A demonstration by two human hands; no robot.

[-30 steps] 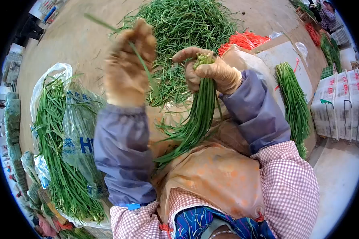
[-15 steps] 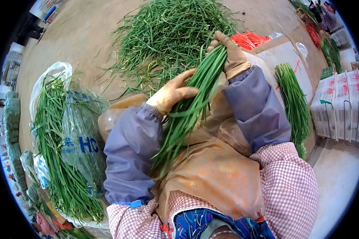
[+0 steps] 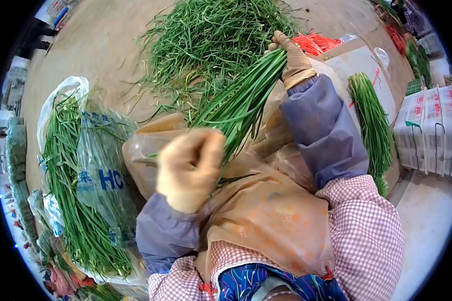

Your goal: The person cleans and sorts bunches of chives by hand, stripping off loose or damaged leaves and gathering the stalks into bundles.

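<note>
My gloved right hand [image 3: 292, 57] is closed round the top end of a bunch of garlic chives [image 3: 246, 103]. The long green leaves hang down and to the left over my lap. Nearer to me, my gloved left hand [image 3: 191, 163] is apart from most of the bunch and blurred by motion. Its fingers are curled in; a bit of green shows beside it, but what it grips, if anything, is unclear. A brown plastic apron [image 3: 271, 210] covers my lap beneath the leaves.
A big loose heap of green leaves [image 3: 216, 45] lies on the ground ahead. Red ties [image 3: 316, 43] sit beside a board [image 3: 361, 67]. To the right are a neat chive bundle [image 3: 370, 120] and white crates [image 3: 427, 130]; a plastic bag [image 3: 103, 165] with more chives stands left.
My left hand has left the bunch's side and come down toward me, its spread fingers now curled. The leaves have swung out to the left. My right hand keeps its hold.
</note>
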